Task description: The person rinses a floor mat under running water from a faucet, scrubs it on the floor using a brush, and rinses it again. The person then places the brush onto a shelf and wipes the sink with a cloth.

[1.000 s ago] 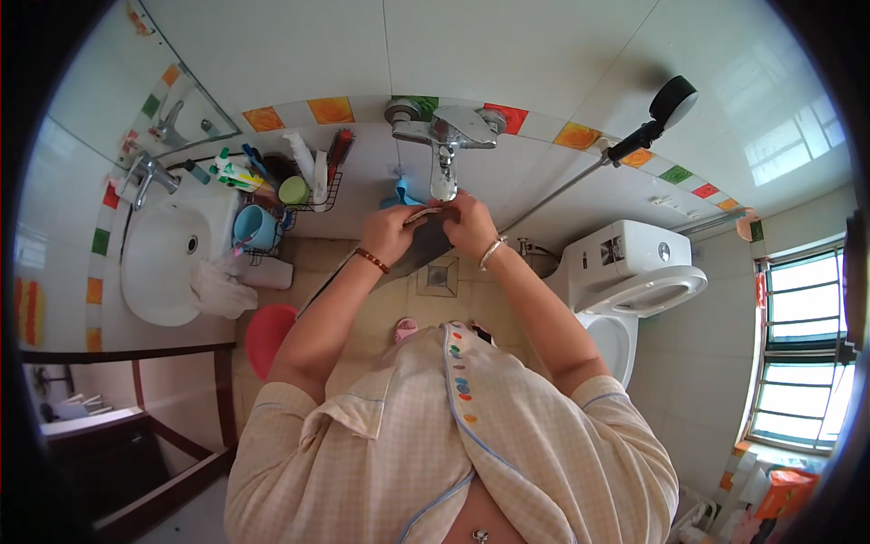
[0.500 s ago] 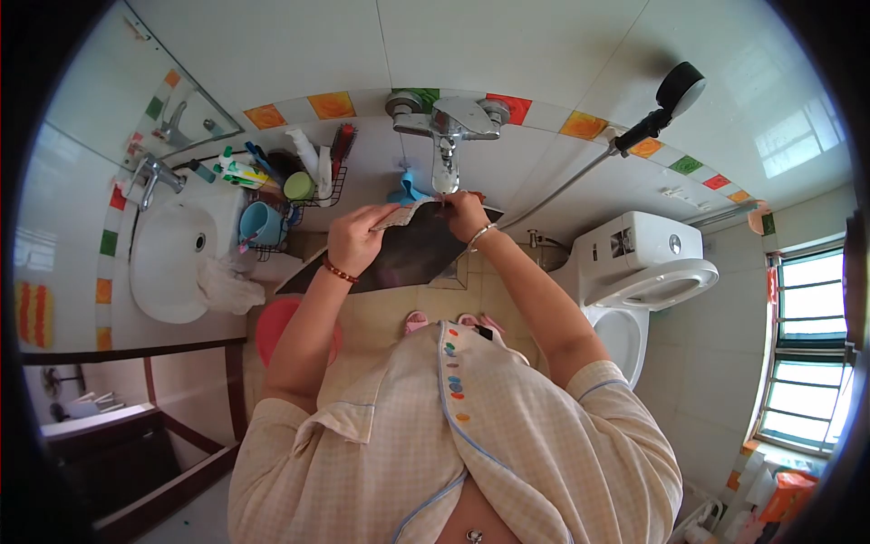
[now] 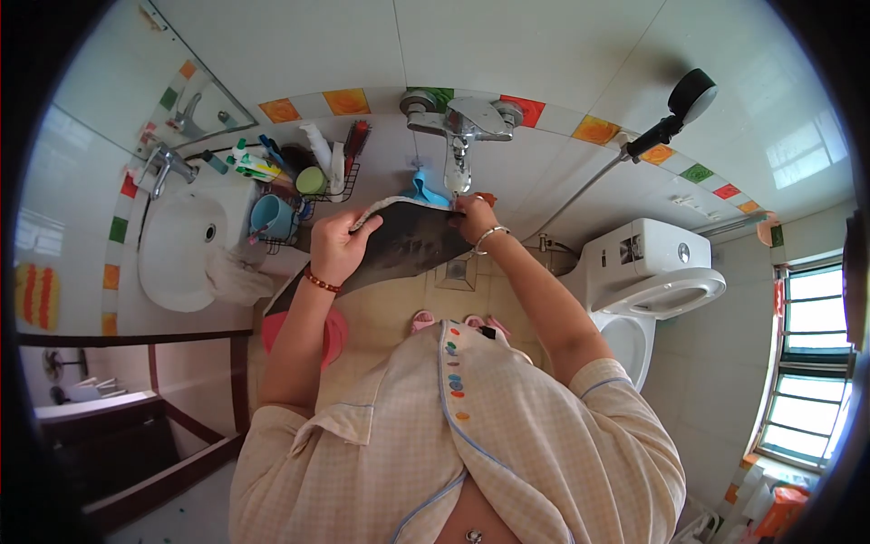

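A dark, flexible sheet with a pale edge (image 3: 399,243) hangs between my hands below the chrome wall faucet (image 3: 459,163). My left hand (image 3: 339,249), with a reddish bead bracelet at its wrist, pinches the sheet's upper edge on the left. Just under the spout, my right hand (image 3: 475,220), wearing a pale bangle, grips the edge on the right with its fingers closed. A blue item (image 3: 422,189) hangs on the wall behind the sheet's top edge. The sheet's lower left part passes behind my left forearm.
At the left is a washbasin (image 3: 186,249) beside a wire rack (image 3: 340,189) of toiletries. A pink basin (image 3: 333,337) sits on the floor behind my left forearm. A white toilet (image 3: 625,340) stands right, below a black shower head (image 3: 692,96). A floor drain (image 3: 456,273) lies beneath the faucet.
My left hand has moved left, away from my right hand, and the sheet is spread wider between them. My right hand stays under the spout. The view has shifted slightly.
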Tool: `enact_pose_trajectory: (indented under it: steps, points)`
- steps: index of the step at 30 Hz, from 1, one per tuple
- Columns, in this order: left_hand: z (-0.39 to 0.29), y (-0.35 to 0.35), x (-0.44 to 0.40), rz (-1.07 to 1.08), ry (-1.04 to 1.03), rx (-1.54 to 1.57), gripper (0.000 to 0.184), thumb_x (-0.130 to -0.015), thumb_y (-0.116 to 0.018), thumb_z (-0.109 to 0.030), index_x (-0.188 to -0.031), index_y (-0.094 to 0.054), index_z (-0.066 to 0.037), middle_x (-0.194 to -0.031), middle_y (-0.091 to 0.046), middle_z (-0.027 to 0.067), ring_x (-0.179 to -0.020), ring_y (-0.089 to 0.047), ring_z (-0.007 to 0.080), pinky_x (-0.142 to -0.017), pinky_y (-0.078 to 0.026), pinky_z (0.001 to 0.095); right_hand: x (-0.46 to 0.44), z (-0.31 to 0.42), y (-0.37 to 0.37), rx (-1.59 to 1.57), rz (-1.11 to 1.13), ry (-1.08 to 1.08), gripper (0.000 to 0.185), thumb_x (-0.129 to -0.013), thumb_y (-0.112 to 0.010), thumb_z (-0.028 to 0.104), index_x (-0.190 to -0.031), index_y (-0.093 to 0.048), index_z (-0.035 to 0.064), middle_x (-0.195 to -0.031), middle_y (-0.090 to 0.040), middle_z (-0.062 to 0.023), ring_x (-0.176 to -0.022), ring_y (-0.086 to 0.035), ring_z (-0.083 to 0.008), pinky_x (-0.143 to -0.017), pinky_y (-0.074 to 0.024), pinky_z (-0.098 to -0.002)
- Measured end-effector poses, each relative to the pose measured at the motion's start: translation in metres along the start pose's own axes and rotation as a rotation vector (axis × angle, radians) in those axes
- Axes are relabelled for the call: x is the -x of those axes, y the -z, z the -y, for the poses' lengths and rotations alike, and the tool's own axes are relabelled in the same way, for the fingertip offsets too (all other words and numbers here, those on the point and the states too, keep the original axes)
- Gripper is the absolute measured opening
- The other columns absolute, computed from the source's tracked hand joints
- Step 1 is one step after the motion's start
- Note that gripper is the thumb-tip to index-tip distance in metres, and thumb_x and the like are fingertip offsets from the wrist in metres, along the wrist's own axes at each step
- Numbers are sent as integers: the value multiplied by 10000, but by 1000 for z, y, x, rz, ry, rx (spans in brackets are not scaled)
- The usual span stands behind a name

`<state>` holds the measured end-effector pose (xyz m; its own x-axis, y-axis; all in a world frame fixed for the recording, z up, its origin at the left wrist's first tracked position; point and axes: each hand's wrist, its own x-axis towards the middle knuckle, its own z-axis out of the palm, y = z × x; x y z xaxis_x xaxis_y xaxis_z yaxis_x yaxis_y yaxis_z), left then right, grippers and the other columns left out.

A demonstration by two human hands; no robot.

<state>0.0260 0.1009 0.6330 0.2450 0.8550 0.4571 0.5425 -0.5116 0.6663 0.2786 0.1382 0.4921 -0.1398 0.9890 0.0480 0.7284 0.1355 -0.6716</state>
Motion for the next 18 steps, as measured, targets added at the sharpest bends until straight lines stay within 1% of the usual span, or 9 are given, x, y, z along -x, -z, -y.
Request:
enact_pose_trajectory:
  steps: [2,4,6,7,9,10,11,12,18]
  points:
    - [7,0,1,16,53,6,161,-751,-662,-158,-802,-623,-11,-621,-559,158,-528,-552,255,-482,-406,290,-4,7,-11,9,-74,-22,269,-680,-650,134,-917,-600,16,-873,-599,-204,-871,-566,-347,-784,-447,-392]
    - [15,-2,2,32,107,15,193,-756,-663,-183,-772,-605,1,-594,-539,162,-494,-520,254,-471,-390,290,-14,11,-24,43,-71,-207,212,-663,-680,111,-814,-571,9,-755,-594,-169,-757,-579,-348,-675,-460,-378]
    - [22,-5,3,31,170,21,236,-772,-647,-199,-720,-563,16,-557,-503,153,-453,-445,233,-462,-369,298,-25,-1,-37,-94,-84,-283,157,-713,-629,122,-782,-569,-5,-723,-594,-178,-717,-584,-352,-663,-470,-355]
    - [20,-5,3,32,169,22,236,-772,-647,-199,-720,-563,16,-557,-503,153,-453,-445,233,-462,-369,298,-30,-1,-33,-89,103,-255,157,-755,-582,125,-849,-558,1,-810,-594,-188,-762,-580,-355,-674,-471,-369]
    - [14,-6,4,61,233,59,264,-789,-625,-217,-699,-540,16,-539,-480,151,-446,-414,217,-462,-363,308,-34,3,-30,-80,292,-223,170,-796,-534,129,-916,-548,8,-896,-594,-199,-807,-577,-358,-686,-473,-383]
    - [15,-7,5,58,235,58,264,-789,-625,-217,-699,-540,16,-539,-480,151,-446,-414,217,-462,-363,308,-35,16,-25,-674,250,-608,216,-822,-498,133,-1005,-506,19,-1004,-552,-207,-874,-551,-370,-726,-460,-416]
    - [17,-8,6,67,255,35,271,-792,-619,-227,-699,-541,15,-536,-477,152,-448,-417,212,-464,-362,313,-37,28,-20,-1231,-25,-1000,269,-847,-462,138,-1094,-465,31,-1113,-509,-214,-941,-526,-382,-766,-448,-449]
    - [20,-10,6,76,276,13,279,-796,-613,-237,-698,-542,15,-533,-474,153,-450,-420,206,-465,-362,317,-40,35,-17,-1343,-80,-1087,277,-851,-458,141,-1100,-457,20,-1117,-503,-217,-953,-519,-383,-779,-439,-455]
    - [28,-22,11,65,354,43,317,-808,-595,-262,-677,-531,20,-525,-476,142,-451,-409,206,-468,-355,329,-38,38,-9,-1209,189,-850,335,-872,-435,156,-1137,-413,-48,-1142,-468,-235,-1020,-474,-387,-858,-385,-487]
